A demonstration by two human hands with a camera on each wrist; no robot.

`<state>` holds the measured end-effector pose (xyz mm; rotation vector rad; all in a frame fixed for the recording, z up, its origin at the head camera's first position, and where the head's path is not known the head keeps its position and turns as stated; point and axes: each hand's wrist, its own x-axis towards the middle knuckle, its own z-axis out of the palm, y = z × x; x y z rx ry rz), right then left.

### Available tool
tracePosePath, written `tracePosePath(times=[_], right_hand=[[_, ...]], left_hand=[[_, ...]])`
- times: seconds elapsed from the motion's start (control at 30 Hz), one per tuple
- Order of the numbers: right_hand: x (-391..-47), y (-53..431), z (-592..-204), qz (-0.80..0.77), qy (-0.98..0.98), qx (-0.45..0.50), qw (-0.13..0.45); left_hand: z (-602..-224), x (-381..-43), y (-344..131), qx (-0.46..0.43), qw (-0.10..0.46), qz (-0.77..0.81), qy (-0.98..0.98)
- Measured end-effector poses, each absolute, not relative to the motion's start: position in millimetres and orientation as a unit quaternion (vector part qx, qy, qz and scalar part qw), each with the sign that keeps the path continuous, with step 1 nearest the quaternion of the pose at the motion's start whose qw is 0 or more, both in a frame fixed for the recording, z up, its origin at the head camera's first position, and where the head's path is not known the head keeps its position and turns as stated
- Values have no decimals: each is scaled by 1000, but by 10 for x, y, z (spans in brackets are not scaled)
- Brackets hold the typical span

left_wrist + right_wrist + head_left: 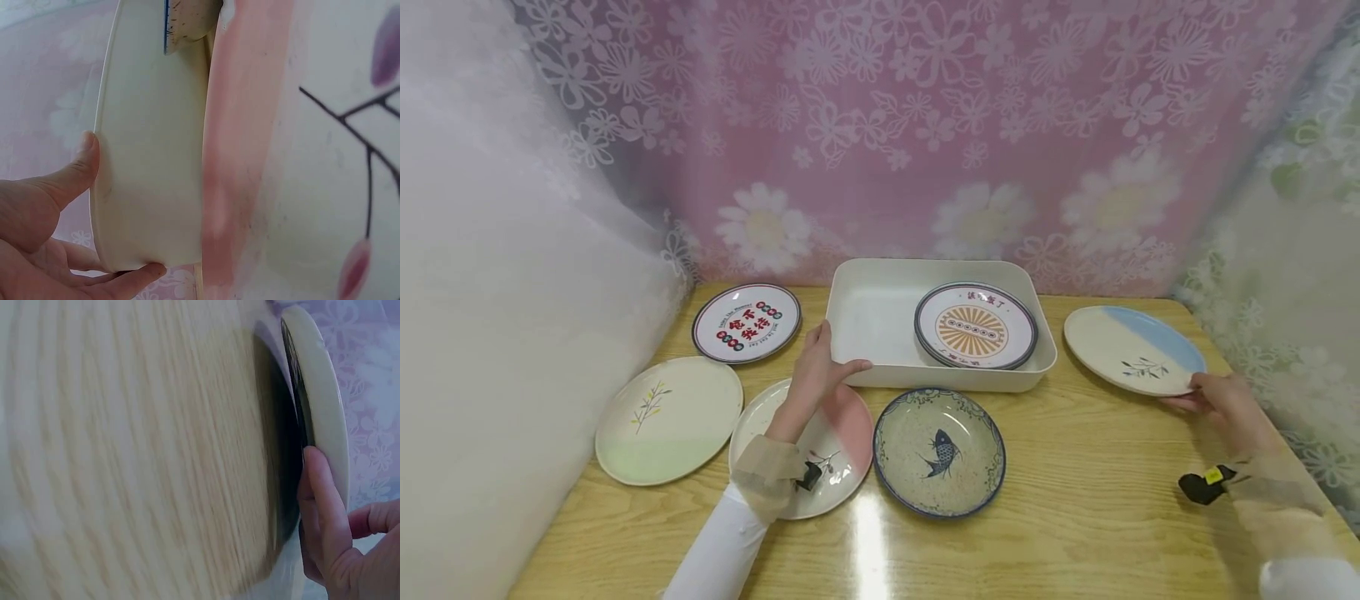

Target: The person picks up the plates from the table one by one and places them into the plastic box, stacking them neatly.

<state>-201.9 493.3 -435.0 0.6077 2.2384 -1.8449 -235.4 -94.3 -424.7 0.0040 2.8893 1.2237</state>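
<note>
Nearest my head camera on the bench, I see a fish-patterned bowl just beside a pink-and-white plate, my left forearm crossing above the latter. Left of these lies a green-and-cream plate with a painted sprig.

A little farther out, my right hand pinches the near right edge of a blue-and-cream plate, thumb uppermost and fingers beneath; my right wrist view shows that edge off the bench. I can't tell whether its far edge touches.

My left hand holds the front left corner of a white bin, thumb and fingers spread apart around it. Inside, at its right end, I have a sunburst plate. Left of the bin, a plate with red characters lies flat. Behind everything hangs a pink flowered cloth.
</note>
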Motion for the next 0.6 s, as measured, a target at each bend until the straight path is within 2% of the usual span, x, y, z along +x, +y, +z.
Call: tracePosePath(times=[0.23,0.6], right_hand=[[-1944,4732,-4354,-676,696,242,6],[-1918,4459,-4031,-782,589,198,-36]], left_hand=[[-4235,-2346,-945,2,4,393,919],[-4233,-2337,-943,4,5,388,922]])
